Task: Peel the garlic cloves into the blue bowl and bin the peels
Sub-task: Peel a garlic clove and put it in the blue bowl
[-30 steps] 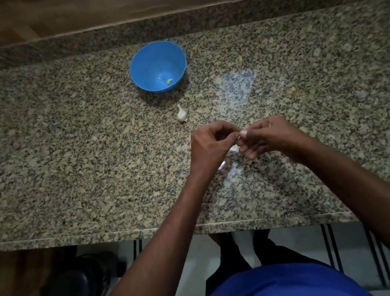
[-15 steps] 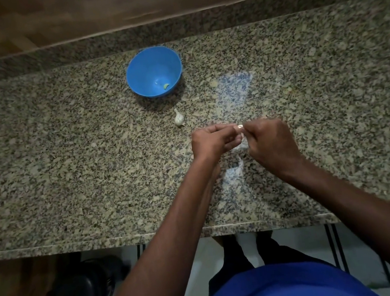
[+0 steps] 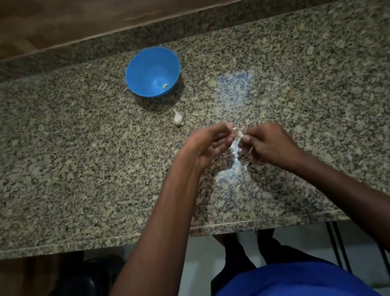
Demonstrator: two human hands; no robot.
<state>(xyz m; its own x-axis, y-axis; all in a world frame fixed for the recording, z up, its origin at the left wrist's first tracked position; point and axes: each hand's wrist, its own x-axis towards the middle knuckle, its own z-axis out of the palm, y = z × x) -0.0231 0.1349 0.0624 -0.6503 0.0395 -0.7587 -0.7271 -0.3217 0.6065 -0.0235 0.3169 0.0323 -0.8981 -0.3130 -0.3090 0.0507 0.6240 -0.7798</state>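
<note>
A small pale garlic clove [image 3: 239, 133] is held between my two hands above the granite counter [image 3: 66, 166]. My left hand [image 3: 209, 144] pinches its far end with fingertips. My right hand [image 3: 264, 143] pinches the near end, fingers curled. A blue bowl [image 3: 152, 71] stands farther back, with one peeled yellowish clove [image 3: 164, 86] inside. An unpeeled garlic piece [image 3: 177, 118] lies on the counter between the bowl and my hands.
A black round bin [image 3: 84, 294] sits on the floor below the counter's front edge, to the left of my legs. A granite upstand and a wooden wall run along the back.
My hands have drawn slightly apart, and the left hand's palm has turned more upward. Both still hold the clove. The view has shifted a little.
</note>
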